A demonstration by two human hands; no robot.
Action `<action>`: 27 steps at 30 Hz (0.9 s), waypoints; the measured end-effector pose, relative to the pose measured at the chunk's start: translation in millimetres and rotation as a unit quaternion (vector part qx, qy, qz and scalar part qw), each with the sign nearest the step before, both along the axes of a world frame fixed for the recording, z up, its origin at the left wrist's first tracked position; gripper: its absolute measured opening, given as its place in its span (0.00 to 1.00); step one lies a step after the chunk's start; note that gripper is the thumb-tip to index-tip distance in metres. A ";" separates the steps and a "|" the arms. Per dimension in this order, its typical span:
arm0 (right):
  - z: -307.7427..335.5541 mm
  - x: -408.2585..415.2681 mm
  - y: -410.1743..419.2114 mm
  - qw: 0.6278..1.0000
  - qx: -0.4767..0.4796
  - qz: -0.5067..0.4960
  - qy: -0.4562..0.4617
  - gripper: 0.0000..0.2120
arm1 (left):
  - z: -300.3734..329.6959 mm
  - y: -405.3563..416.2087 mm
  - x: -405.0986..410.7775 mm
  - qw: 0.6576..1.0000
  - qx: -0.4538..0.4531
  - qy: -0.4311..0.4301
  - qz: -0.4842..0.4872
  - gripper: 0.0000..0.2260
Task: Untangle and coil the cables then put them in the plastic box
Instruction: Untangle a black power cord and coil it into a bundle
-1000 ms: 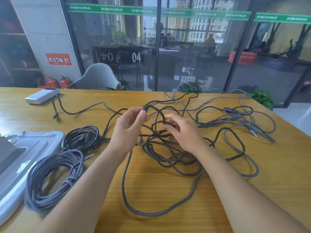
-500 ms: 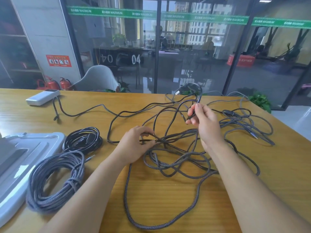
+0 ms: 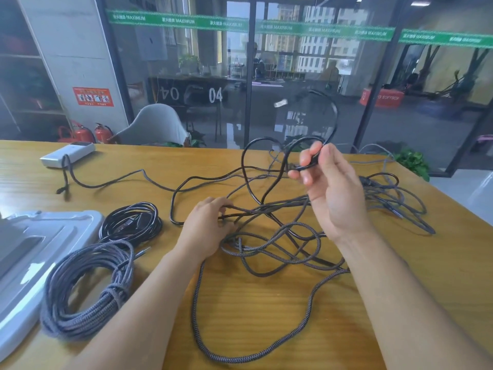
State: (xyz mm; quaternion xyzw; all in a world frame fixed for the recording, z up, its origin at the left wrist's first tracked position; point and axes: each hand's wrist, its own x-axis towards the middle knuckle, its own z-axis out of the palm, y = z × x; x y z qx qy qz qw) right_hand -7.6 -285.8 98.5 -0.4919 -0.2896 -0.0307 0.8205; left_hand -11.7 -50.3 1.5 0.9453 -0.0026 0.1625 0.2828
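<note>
A tangle of black and grey braided cables [image 3: 280, 236] sprawls over the middle of the wooden table. My right hand [image 3: 330, 190] is raised above it and pinches a thin black cable [image 3: 253, 193], whose free end arcs up with its plug [image 3: 280, 103] swinging in the air. My left hand [image 3: 208, 225] lies on the table and holds down a bunch of strands at the tangle's left side. A coiled grey braided cable [image 3: 80, 287] and a coiled black cable [image 3: 130, 222] lie at the left. The grey plastic box [image 3: 61, 233] is at the far left edge.
A white power bank [image 3: 66, 154] sits at the back left with a dark cable running from it. More loose grey cable [image 3: 394, 198] spreads toward the table's right edge. Glass walls and a chair [image 3: 154, 126] stand behind the table.
My right hand has lifted up and away from the tangle, drawing the black cable's end out so it whips upward. My left hand shifted down to hold the strands on the table.
</note>
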 end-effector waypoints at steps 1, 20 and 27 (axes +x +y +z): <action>-1.9 -1.8 2.7 1.000 -0.017 0.020 0.005 0.11 | -0.6 1.7 -0.3 1.000 -0.001 -0.006 0.007 0.19; -33.3 -7.2 16.7 0.904 -0.418 0.031 -0.084 0.09 | 68.9 -38.2 -53.0 0.900 -0.402 -0.113 -0.124 0.10; -36.7 -6.7 21.5 0.947 -0.320 0.022 0.026 0.10 | 64.1 -15.6 -43.8 0.888 -0.440 -0.118 -0.068 0.12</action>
